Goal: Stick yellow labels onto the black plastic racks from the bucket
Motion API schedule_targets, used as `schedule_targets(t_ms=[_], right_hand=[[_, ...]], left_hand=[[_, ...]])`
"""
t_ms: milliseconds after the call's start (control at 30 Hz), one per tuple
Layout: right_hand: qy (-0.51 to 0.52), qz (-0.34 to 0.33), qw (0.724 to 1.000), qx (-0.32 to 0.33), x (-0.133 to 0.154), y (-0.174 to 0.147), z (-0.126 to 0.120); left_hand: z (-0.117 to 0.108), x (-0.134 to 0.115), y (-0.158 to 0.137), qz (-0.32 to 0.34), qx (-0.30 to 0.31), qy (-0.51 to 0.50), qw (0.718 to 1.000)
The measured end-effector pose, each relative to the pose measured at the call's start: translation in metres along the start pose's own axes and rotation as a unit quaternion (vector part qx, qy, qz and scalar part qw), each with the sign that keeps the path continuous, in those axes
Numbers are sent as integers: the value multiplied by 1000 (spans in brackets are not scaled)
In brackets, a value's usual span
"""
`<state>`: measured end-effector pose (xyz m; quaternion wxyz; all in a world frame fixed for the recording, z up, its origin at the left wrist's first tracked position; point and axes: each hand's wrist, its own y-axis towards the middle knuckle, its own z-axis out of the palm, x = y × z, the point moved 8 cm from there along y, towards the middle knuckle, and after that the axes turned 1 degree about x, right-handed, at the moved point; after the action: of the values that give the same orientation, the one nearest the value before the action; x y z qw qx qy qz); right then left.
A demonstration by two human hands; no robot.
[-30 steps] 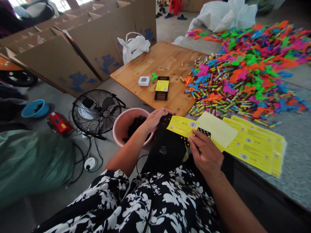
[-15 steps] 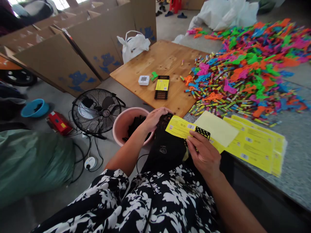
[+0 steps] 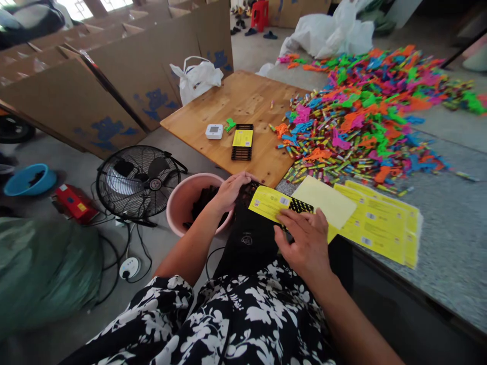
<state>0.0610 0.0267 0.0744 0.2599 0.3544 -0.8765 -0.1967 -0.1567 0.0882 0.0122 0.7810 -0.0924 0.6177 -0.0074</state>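
Note:
A black slotted plastic piece lies across my lap, with a yellow printed label over most of it. My left hand has its fingers bent round the far left end of the black piece; the fingertips are partly hidden. On the label's right part rests my right hand, fingers stretched over it and thumb apart near the lower edge. Close by on the right are a pale yellow sheet and yellow label sheets. A similar black stack with a yellow label sits on the wooden table.
Bright plastic toy guns and small colourful tubes are heaped beyond the wooden board. A white digital device stands on the board. To my left are a pink tub of black pieces, a fan and cardboard boxes.
My right hand has shifted from gripping the label's right edge to lying flatter across label and black piece. My left hand keeps its hold. The whole view has turned slightly right.

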Motion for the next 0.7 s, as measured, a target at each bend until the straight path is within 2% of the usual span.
schedule_targets(t_ms=[100, 200, 233, 333, 433, 500, 533, 633, 700], right_hand=[[7, 31, 999, -4, -7, -1, -1], [29, 90, 995, -36, -20, 7, -2], [41, 106, 993, -25, -24, 12, 1], [108, 159, 976, 97, -35, 27, 21], [202, 236, 923, 229, -45, 30, 40], [240, 276, 897, 249, -52, 29, 41], [251, 286, 894, 238, -55, 29, 38], [241, 273, 908, 207, -61, 27, 24], [217, 254, 914, 229, -62, 20, 20]], left_hand=[[-2, -5, -3, 15, 6, 54, 998], [10, -15, -13, 43, 63, 124, 989], [17, -18, -18, 51, 87, 147, 984], [38, -28, -30, 65, 152, 208, 964], [51, -32, -37, 64, 191, 225, 953], [52, -31, -37, 59, 193, 210, 957], [50, -30, -36, 56, 186, 199, 961], [35, -25, -29, 38, 141, 153, 977], [21, -21, -25, 21, 105, 110, 988]])
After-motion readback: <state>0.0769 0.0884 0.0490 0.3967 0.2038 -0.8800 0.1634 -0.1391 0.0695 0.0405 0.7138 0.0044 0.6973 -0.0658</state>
